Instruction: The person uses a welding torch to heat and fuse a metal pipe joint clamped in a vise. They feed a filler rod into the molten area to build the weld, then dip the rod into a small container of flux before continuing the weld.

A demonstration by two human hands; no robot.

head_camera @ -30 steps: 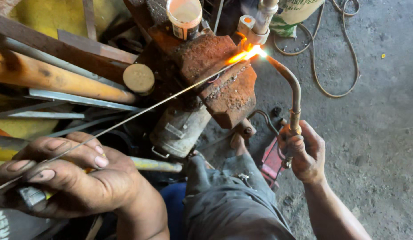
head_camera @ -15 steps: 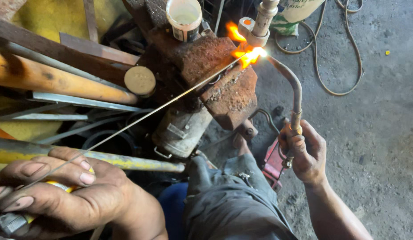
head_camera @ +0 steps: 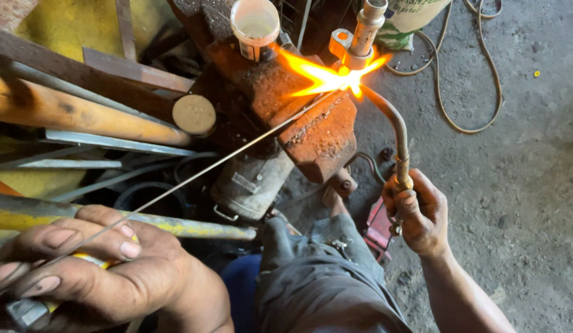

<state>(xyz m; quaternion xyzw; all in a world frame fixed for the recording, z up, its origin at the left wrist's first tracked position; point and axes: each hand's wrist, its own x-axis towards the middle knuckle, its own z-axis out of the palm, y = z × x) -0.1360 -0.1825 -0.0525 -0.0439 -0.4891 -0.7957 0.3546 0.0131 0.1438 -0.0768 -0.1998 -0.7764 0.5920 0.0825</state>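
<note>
Flared wider since prior frame: flame (head_camera: 326, 77), upper centre. Left hand (head_camera: 95, 268) pinching filler rod (head_camera: 225, 161); right hand (head_camera: 419, 213) gripping torch (head_camera: 397, 132). Fitting (head_camera: 360, 37) heating, joint unfinished.

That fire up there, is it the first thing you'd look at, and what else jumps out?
Yes, the bright orange flame near the top middle grabs the eye first, flaring where a curved torch meets a metal fitting above a rusty vise. The right hand grips the torch at the right. The big left hand at the bottom left pinches a thin wire rod that slants up toward the flame.
</note>
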